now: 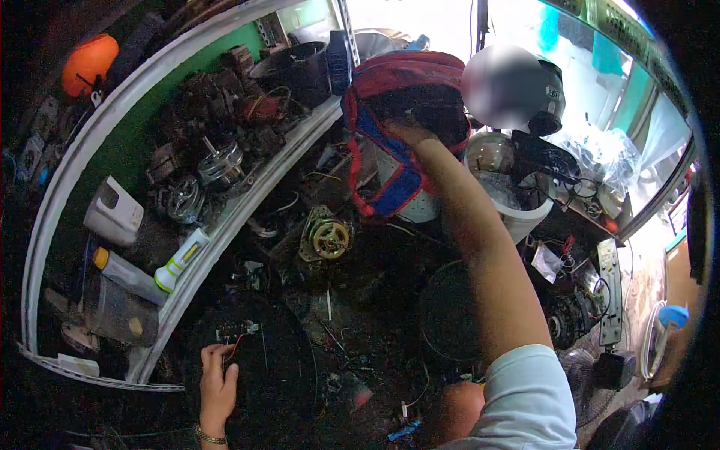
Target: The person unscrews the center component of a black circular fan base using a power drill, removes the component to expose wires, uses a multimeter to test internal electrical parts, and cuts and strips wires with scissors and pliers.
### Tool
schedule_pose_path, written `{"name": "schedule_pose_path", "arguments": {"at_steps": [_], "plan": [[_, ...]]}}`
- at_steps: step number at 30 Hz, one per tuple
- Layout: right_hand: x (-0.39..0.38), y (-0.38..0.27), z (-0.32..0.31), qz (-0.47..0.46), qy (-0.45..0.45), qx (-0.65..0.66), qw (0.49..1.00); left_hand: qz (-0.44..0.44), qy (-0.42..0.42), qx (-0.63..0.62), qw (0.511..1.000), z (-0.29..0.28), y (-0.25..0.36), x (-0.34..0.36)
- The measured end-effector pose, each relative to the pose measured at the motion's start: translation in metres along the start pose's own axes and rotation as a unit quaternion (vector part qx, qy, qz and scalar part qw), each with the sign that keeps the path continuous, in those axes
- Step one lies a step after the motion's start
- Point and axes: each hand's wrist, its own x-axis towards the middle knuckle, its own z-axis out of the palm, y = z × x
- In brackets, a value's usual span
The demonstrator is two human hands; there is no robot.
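Presently, the right hand [411,133] is extended to the far centre of the scene, reaching into a red and blue fabric bag [397,120]. Its fingers are hidden inside the bag's opening, so I cannot tell whether they are spread or closed. The bag hangs or stands just in front of a white bucket-like tub [517,217], touching it as far as can be judged.

The left hand [217,379] lies near, at the lower left, fingers loosely curled and pressed against the dark tabletop [300,360]. Its fingertips rest just beside a small circuit board with red wires [236,330]; it grips nothing that shows. A yellow metal watch band [210,437] circles the wrist.

Between the two hands, a motor with a brass-coloured hub [326,238] lies on the cluttered surface.

To the left, a white-framed shelf [247,202] carries several motor parts, a white plastic jug [114,212], and a white and yellow torch [180,260]. An orange helmet-like object [88,64] sits at the far left.

A white sleeve [525,397] covers the right upper arm.
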Motion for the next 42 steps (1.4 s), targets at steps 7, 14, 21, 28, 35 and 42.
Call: {"name": "schedule_pose_path", "arguments": {"at_steps": [7, 14, 21, 28, 35, 42], "plan": [[-0.001, 0.001, 0.01, -0.016, 0.075, -0.036, 0.996, 0.022, 0.005, -0.014, 1.0, 0.0, -0.007, 0.001], [-0.024, -0.031, -0.035, 0.02, 0.147, -0.015, 0.989, 0.028, 0.005, -0.011, 1.0, -0.002, 0.001, 0.004], [-0.117, -0.107, -0.128, 0.189, 0.372, 0.324, 0.849, 0.055, 0.044, 0.01, 0.997, 0.02, -0.034, 0.012], [-0.259, -0.268, -0.211, 0.06, -0.008, 0.487, 0.871, -0.008, -0.036, 0.052, 0.998, 0.013, 0.002, 0.008], [-0.309, -0.35, -0.254, -0.034, -0.125, 0.489, 0.863, 0.057, 0.069, 0.044, 0.995, 0.019, -0.001, -0.02], [-0.339, -0.37, -0.239, 0.051, -0.118, 0.429, 0.894, 0.1, 0.131, -0.068, 0.984, 0.025, -0.023, -0.021]]}}
